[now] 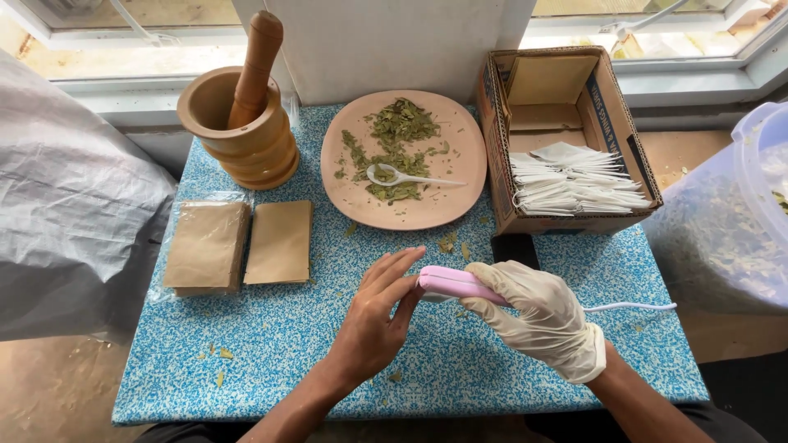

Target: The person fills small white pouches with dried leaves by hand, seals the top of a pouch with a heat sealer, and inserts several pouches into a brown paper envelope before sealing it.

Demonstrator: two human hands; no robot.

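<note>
— What are the hands doing?
— The gloved right hand [546, 316] grips a pink handheld sealer [454, 284]; the bare left hand [379, 316] touches its tip, fingers open.
— And around them?
— A blue speckled bench [271, 344], a plate [443, 205] of dried leaves [398, 131], a wooden mortar [242, 131].

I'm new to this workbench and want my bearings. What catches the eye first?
In the middle front, a gloved right hand grips a pink handheld sealer, and the bare left hand touches its tip. Behind them a round plate holds dried green leaves and a white spoon. A wooden mortar with its pestle stands back left; a cardboard box of white bags sits back right.
</note>
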